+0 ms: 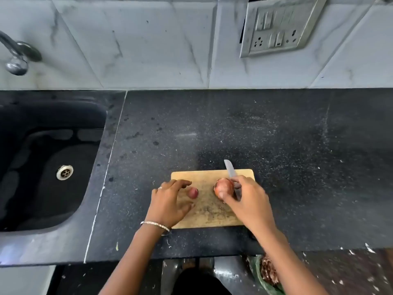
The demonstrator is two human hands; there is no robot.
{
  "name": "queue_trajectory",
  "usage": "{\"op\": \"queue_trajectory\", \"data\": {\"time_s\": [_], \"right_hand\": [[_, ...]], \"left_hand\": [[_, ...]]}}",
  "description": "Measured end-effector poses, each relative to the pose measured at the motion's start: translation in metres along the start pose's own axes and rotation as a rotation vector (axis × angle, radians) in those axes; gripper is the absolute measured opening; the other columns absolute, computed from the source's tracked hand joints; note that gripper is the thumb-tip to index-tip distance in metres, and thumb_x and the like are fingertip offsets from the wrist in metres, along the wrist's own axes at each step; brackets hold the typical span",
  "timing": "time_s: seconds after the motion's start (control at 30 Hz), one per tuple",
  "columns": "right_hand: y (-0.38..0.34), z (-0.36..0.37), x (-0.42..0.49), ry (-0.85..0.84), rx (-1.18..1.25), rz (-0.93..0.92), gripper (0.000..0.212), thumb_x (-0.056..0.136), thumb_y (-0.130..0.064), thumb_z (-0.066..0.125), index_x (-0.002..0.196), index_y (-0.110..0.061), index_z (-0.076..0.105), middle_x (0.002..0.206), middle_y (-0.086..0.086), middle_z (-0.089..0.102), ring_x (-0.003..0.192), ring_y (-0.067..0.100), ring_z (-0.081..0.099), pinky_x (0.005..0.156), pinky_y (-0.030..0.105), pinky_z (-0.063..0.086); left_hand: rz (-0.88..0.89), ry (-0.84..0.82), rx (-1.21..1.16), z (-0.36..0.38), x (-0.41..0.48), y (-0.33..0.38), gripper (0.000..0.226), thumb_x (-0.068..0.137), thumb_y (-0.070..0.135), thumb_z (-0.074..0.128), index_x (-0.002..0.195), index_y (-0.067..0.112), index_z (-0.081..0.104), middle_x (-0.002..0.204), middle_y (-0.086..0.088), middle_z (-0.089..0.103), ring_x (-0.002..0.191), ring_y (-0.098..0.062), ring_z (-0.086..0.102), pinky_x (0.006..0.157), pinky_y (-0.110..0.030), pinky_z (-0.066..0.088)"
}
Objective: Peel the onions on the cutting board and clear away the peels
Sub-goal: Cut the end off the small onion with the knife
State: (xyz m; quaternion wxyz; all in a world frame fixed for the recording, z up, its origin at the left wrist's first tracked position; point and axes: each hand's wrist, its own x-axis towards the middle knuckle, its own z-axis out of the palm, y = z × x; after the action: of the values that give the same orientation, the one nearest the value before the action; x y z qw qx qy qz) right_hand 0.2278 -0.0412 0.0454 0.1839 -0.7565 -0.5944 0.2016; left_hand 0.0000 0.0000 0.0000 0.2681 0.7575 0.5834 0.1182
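Head view: tap (17, 54) on the far-left wall, over a black sink (25, 209) with a metal drain (64, 172). Dark speckled counter (276, 135) runs to the right of it. Wooden cutting board (208, 211) sits near the counter's front edge. Left hand (170, 201), bangle (156, 225) on the wrist, is over the board's left end with fingers spread and loosely bent, holding nothing. Small onion (193, 192) lies on the board just beside those fingers. Large onion (223, 186) is at the board's right side, skin on. Right hand (248, 201) grips the knife (230, 170), blade pointing away, thumb pressed on the large onion. Socket panel (280, 26) on the tiled wall, upper right.
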Motion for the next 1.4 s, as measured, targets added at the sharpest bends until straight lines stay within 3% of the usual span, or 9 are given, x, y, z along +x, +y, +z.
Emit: {"op": "queue_trajectory", "data": {"time_s": [0.17, 0.37, 0.5, 0.63, 0.8, 1.03, 1.2, 1.3, 1.4], "right_hand": [[-0.009, 0.026, 0.001, -0.054, -0.076, 0.063, 0.071, 0.076, -0.055, 0.078, 0.134, -0.026, 0.048, 0.123, -0.003, 0.052, 0.111, 0.020, 0.055, 0.083, 0.033, 0.049], [-0.007, 0.041, 0.015, -0.008, -0.027, -0.033, 0.053, 0.080, -0.035, 0.080, 0.127, -0.028, 0.056, 0.125, -0.006, 0.054, 0.111, 0.019, 0.055, 0.088, 0.031, 0.047], [-0.005, 0.044, 0.024, -0.054, 0.073, -0.152, 0.058, 0.080, -0.029, 0.080, 0.131, -0.035, 0.055, 0.126, -0.014, 0.052, 0.115, 0.011, 0.053, 0.097, 0.029, 0.046], [-0.004, 0.052, 0.035, -0.050, 0.146, -0.218, 0.060, 0.081, -0.029, 0.077, 0.136, -0.034, 0.053, 0.124, -0.014, 0.050, 0.115, 0.010, 0.052, 0.099, 0.035, 0.048], [0.002, 0.062, 0.044, -0.002, 0.208, -0.291, 0.061, 0.079, -0.031, 0.077, 0.135, -0.033, 0.054, 0.120, -0.017, 0.050, 0.112, 0.004, 0.053, 0.095, 0.027, 0.048], [0.006, 0.063, 0.050, -0.006, 0.227, -0.449, 0.059, 0.078, -0.024, 0.081, 0.132, -0.032, 0.058, 0.122, -0.021, 0.056, 0.113, -0.007, 0.051, 0.094, 0.009, 0.039], [0.000, 0.064, 0.071, -0.150, -0.002, -0.693, 0.060, 0.081, -0.038, 0.073, 0.134, -0.044, 0.045, 0.130, -0.027, 0.054, 0.121, -0.002, 0.051, 0.107, 0.042, 0.039], [-0.002, 0.068, 0.080, -0.196, 0.033, -0.805, 0.064, 0.085, -0.028, 0.078, 0.141, -0.030, 0.048, 0.133, -0.017, 0.058, 0.116, -0.007, 0.048, 0.094, 0.001, 0.030], [-0.002, 0.072, 0.082, -0.201, 0.072, -0.840, 0.066, 0.088, -0.026, 0.077, 0.146, -0.026, 0.045, 0.137, -0.013, 0.057, 0.119, -0.006, 0.048, 0.091, 0.000, 0.032]], "left_hand": [[0.011, 0.030, 0.015, 0.008, 0.005, -0.004, 0.049, 0.074, 0.041, 0.085, 0.119, 0.037, 0.065, 0.116, 0.017, 0.067, 0.109, -0.021, 0.058, 0.086, -0.039, 0.037], [0.070, 0.189, -0.030, 0.024, 0.010, -0.009, 0.033, 0.074, 0.042, 0.085, 0.103, 0.037, 0.069, 0.098, 0.017, 0.070, 0.092, -0.019, 0.062, 0.074, -0.037, 0.037], [-0.001, 0.204, -0.142, 0.025, 0.012, -0.005, 0.032, 0.076, 0.036, 0.082, 0.104, 0.037, 0.067, 0.098, 0.019, 0.069, 0.094, -0.012, 0.060, 0.078, -0.035, 0.028], [-0.020, 0.296, -0.234, 0.024, 0.017, -0.004, 0.029, 0.075, 0.047, 0.066, 0.102, 0.038, 0.065, 0.093, 0.023, 0.064, 0.089, -0.005, 0.057, 0.080, -0.037, 0.035], [-0.022, 0.427, -0.200, 0.027, 0.028, -0.018, 0.030, 0.075, 0.049, 0.061, 0.099, 0.035, 0.069, 0.088, 0.017, 0.065, 0.085, -0.008, 0.058, 0.080, -0.047, 0.048], [0.057, 0.573, -0.213, 0.033, 0.020, -0.031, 0.021, 0.080, 0.041, 0.072, 0.099, 0.036, 0.070, 0.089, 0.022, 0.065, 0.086, -0.004, 0.058, 0.078, -0.042, 0.050], [0.082, 0.696, -0.293, 0.034, 0.017, -0.037, 0.019, 0.081, 0.028, 0.081, 0.099, 0.032, 0.075, 0.090, 0.017, 0.070, 0.082, -0.007, 0.065, 0.075, -0.022, 0.051], [0.128, 0.745, -0.255, 0.034, 0.016, -0.038, 0.019, 0.082, 0.031, 0.081, 0.100, 0.031, 0.076, 0.091, 0.017, 0.071, 0.085, -0.004, 0.065, 0.075, -0.007, 0.043], [0.150, 0.800, -0.258, 0.034, 0.013, -0.033, 0.018, 0.082, 0.034, 0.079, 0.099, 0.035, 0.076, 0.090, 0.018, 0.071, 0.085, -0.002, 0.064, 0.074, -0.004, 0.040]]}}
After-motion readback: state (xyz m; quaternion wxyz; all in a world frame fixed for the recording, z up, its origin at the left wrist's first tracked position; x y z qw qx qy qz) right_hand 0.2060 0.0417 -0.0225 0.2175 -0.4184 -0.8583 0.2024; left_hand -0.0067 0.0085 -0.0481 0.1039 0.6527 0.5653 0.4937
